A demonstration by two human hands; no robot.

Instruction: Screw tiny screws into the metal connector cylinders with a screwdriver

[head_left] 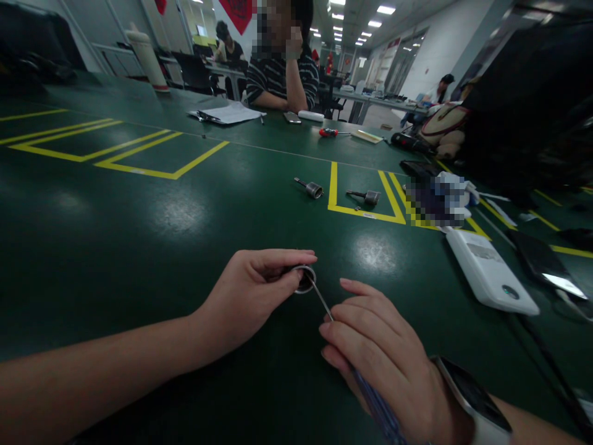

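My left hand [254, 284] is closed around a small round metal cylinder [304, 278], whose open end faces right. My right hand [380, 352] grips a blue-handled screwdriver [370, 395]. Its thin shaft [320, 298] points up and left, and the tip sits at the cylinder's mouth. Both hands hover just above the dark green table [139, 247] near its front edge. A watch sits on my right wrist.
Two more metal cylinders with pins [311, 187] [368, 197] lie farther back by yellow floor-style markings. A white device [491, 272] and a dark phone [546, 266] lie at the right. A red screwdriver [330, 132], papers [229, 114] and a seated person [282, 68] are across the table.
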